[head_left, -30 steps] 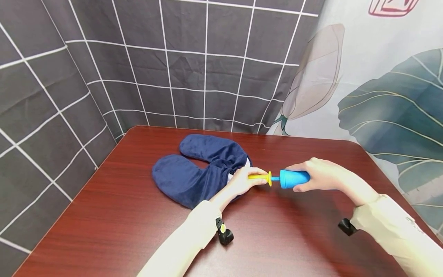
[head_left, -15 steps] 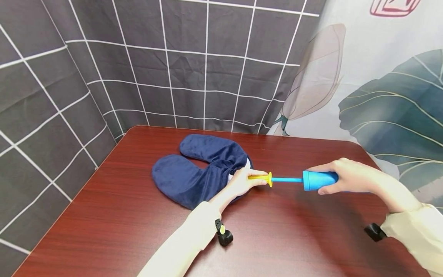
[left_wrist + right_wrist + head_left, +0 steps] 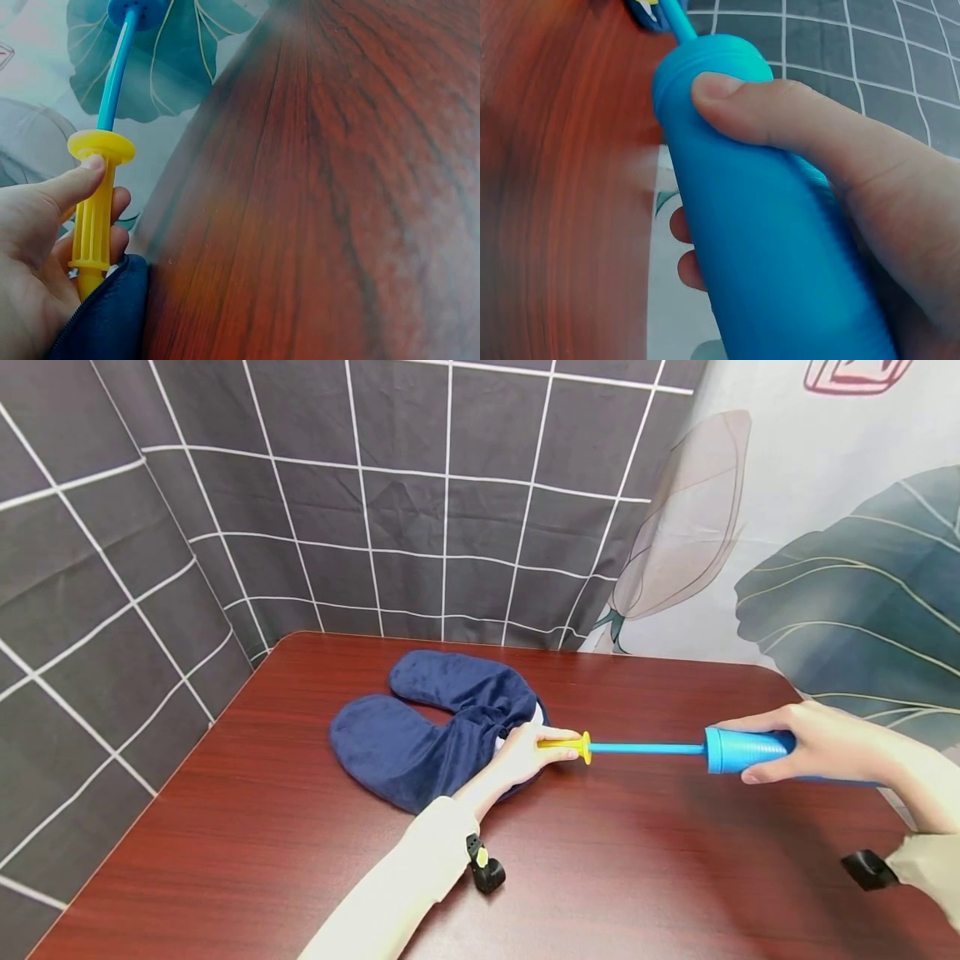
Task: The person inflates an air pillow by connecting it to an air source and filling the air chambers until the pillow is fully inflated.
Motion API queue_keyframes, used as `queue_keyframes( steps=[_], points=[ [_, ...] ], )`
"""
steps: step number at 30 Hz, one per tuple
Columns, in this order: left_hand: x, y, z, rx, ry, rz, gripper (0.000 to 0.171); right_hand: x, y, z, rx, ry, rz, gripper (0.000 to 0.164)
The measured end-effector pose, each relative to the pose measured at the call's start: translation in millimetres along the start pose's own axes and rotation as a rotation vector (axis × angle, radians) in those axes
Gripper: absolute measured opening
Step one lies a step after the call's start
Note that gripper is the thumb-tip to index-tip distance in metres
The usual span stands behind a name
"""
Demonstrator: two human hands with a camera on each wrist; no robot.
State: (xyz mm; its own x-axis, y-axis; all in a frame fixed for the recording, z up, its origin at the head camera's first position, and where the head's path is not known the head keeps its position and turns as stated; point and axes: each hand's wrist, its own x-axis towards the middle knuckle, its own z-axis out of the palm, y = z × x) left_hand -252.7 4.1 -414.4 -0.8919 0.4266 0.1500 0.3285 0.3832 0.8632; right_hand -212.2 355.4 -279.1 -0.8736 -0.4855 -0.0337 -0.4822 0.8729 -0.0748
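A hand air pump is stretched out sideways between the two hands in the head view. My left hand (image 3: 525, 752) grips its yellow ribbed nozzle end (image 3: 94, 217), thumb just under the round flange. My right hand (image 3: 813, 743) is wrapped round the blue pump barrel (image 3: 757, 210), thumb near its collar. A thin blue rod (image 3: 645, 748) shows between the flange and the barrel. Beside the left hand lies a navy plush U-shaped neck pillow (image 3: 405, 743), its zipper edge and a bit of white lining close to the nozzle; the nozzle's tip is hidden there.
The pillow rests on a reddish-brown wooden table (image 3: 585, 877). Behind and to the left hangs a dark grey cloth (image 3: 397, 518) with white grid lines. A pale curtain (image 3: 795, 485) with leaf prints hangs at the right.
My right hand has drawn the blue barrel steadily to the right, so much more of the thin rod shows. The left hand and the pillow have stayed in place.
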Motion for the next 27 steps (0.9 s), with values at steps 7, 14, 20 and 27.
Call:
queue_keyframes(
  steps=[7,14,20,27],
  points=[
    [0.7,-2.6,-0.4,-0.029,-0.01,-0.005,0.036,6.6,-6.5,0.4,0.022,-0.034,-0.001,0.067],
    [-0.5,-5.0,-1.2,-0.027,0.007,-0.012,0.037,27.1,-21.2,4.0,0.059,-0.052,-0.069,0.066],
    [-0.4,-5.3,-1.5,-0.044,0.01,-0.019,0.035,41.3,-34.1,5.6,0.057,-0.107,-0.064,0.068],
    [-0.2,-7.5,-1.8,-0.068,0.011,-0.009,0.034,59.4,-47.0,9.0,0.076,-0.159,-0.069,0.07]
  ],
)
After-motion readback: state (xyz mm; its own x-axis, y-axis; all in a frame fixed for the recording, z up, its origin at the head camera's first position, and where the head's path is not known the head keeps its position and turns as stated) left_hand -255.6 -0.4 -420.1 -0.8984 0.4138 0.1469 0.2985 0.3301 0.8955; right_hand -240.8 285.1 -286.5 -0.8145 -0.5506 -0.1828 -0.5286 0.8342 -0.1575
